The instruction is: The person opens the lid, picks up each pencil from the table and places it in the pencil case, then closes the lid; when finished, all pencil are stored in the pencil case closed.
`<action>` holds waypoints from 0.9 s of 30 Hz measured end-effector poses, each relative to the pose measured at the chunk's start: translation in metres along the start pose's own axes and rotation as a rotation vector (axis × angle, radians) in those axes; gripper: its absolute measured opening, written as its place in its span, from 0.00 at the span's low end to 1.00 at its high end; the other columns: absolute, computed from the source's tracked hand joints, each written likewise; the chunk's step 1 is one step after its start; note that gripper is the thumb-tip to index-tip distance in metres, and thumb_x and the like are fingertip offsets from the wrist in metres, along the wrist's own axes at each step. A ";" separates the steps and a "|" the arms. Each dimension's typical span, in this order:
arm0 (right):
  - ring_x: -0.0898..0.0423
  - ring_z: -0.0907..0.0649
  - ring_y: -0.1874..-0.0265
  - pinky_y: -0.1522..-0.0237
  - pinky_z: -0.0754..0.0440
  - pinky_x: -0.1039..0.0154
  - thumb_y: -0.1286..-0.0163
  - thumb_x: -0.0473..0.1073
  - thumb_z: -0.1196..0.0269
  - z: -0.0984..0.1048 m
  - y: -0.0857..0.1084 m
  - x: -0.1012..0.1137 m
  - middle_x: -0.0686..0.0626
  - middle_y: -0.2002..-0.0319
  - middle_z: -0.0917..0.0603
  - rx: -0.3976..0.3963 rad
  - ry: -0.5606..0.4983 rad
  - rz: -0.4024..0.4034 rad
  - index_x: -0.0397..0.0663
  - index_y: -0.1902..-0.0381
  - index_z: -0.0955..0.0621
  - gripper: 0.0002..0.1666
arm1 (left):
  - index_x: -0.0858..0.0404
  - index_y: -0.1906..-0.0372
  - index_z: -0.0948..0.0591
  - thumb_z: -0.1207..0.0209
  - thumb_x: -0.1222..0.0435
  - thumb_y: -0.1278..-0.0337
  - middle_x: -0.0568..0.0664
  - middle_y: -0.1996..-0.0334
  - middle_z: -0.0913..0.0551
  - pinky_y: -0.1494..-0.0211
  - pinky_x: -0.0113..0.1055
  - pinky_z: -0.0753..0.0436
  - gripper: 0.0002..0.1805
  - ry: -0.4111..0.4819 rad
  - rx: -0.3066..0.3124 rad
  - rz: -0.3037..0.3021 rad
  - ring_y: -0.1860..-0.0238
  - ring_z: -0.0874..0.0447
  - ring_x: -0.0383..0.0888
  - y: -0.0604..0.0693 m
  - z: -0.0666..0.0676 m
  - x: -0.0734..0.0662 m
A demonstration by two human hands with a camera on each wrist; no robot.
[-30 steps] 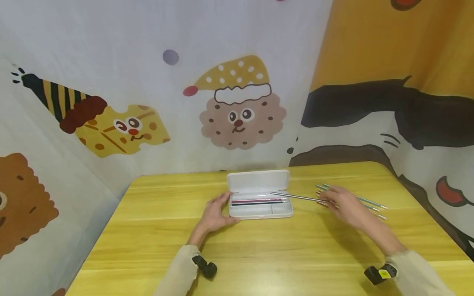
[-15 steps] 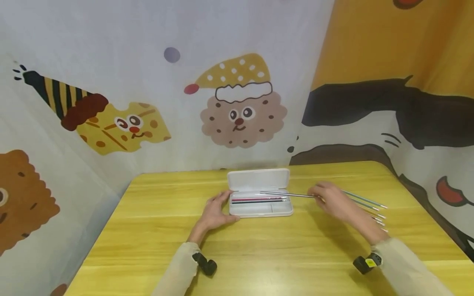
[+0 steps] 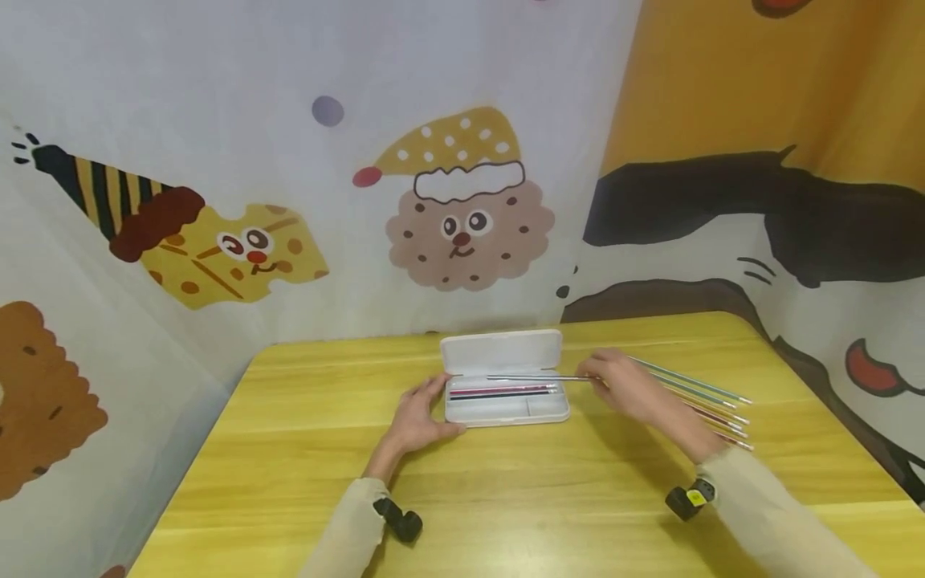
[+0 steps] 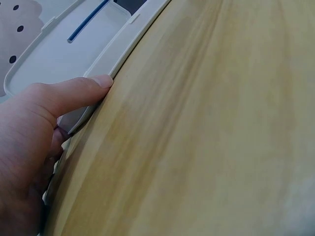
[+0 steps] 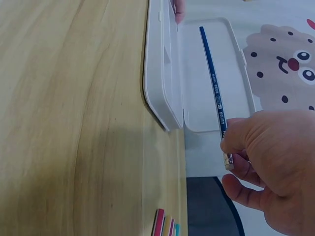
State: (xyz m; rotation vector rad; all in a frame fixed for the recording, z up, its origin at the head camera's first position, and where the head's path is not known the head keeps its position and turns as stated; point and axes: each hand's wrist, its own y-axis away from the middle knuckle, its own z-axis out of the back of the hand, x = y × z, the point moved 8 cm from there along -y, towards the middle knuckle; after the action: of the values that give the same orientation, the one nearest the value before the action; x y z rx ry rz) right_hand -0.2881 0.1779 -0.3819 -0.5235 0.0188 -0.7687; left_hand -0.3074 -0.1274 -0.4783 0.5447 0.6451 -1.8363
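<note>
1. Case [image 3: 486,413]: on table [image 3: 462,502], lid [image 3: 501,353] up at its back, facing the person.
2. L hand [image 3: 417,416]: grips left end of case; thumb on front edge, fingers round the side twd the back corner. L wrist view shows thumb tip pressed on the rim.
3. R hand [image 3: 623,388]: just right of case, pinching blue pencil [image 3: 531,377] btwn thumb & fingers, close to the eraser end.
4. Blue pencil: approx level, reaches left from R hand over rear part of case, in front of lid. Far end pts left. Can't tell if it touches case. R wrist view shows pale lettering on its side.
5. Red pencil [image 3: 500,390] & black pencil [image 3: 499,396]: inside case, side by side, lengthwise, eraser ends to the right, behind the front compartments. Divider [image 3: 528,408] splits the front, w/ small compartment at right.
6. Loose pencils [image 3: 694,380]: several, diff. colours incl. teal & red, fanned on table right of case, partly hidden by R hand & forearm; eraser ends away from case.
7. Cloth [image 3: 275,64] behind case: cartoon print, e.g. cookie [image 3: 470,257] w/ dotted hat.
8. Small cam on each wrist, at the beige cuffs; L one [image 3: 401,522] front-left of case, R one [image 3: 686,499] front-right.
</note>
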 end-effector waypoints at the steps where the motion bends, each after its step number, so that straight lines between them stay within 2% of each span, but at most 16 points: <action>1: 0.49 0.17 0.65 0.65 0.16 0.55 0.44 0.22 0.33 -0.001 -0.001 0.000 0.47 0.65 0.16 0.003 -0.001 -0.002 0.39 0.63 0.14 0.13 | 0.51 0.28 0.30 0.22 0.51 0.63 0.55 0.29 0.31 0.32 0.65 0.39 0.50 0.001 -0.003 -0.003 0.32 0.38 0.68 0.000 0.001 -0.001; 11: 0.51 0.18 0.68 0.68 0.17 0.57 0.44 0.22 0.33 -0.009 -0.014 0.005 0.48 0.67 0.17 0.007 0.016 0.025 0.40 0.63 0.13 0.13 | 0.52 0.30 0.28 0.22 0.52 0.63 0.55 0.30 0.29 0.31 0.65 0.39 0.48 0.021 -0.015 -0.010 0.32 0.38 0.68 0.000 0.001 -0.002; 17: 0.52 0.19 0.68 0.69 0.18 0.60 0.45 0.22 0.33 -0.018 -0.020 0.009 0.48 0.67 0.17 0.015 0.007 0.020 0.40 0.63 0.13 0.14 | 0.51 0.29 0.29 0.22 0.51 0.63 0.55 0.29 0.31 0.32 0.65 0.39 0.49 0.028 0.001 0.012 0.32 0.39 0.69 -0.001 0.000 0.000; 21: 0.50 0.18 0.68 0.68 0.17 0.57 0.47 0.22 0.31 -0.023 -0.024 0.013 0.47 0.68 0.17 0.009 0.015 0.030 0.40 0.65 0.14 0.14 | 0.51 0.29 0.29 0.22 0.51 0.63 0.54 0.29 0.31 0.31 0.65 0.41 0.49 0.032 0.000 0.006 0.31 0.39 0.68 -0.001 0.001 -0.002; 27: 0.47 0.17 0.65 0.65 0.16 0.54 0.48 0.23 0.30 -0.036 -0.032 0.015 0.48 0.67 0.17 0.033 0.023 -0.008 0.43 0.65 0.14 0.14 | 0.50 0.28 0.30 0.22 0.50 0.63 0.54 0.29 0.32 0.31 0.67 0.41 0.50 0.037 0.003 0.012 0.30 0.41 0.69 0.002 0.003 -0.001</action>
State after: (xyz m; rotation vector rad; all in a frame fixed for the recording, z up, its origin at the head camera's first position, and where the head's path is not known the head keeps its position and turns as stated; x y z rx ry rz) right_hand -0.3056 0.1329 -0.3956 -0.4835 0.0250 -0.7817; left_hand -0.3058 -0.1291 -0.4761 0.5851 0.6623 -1.8198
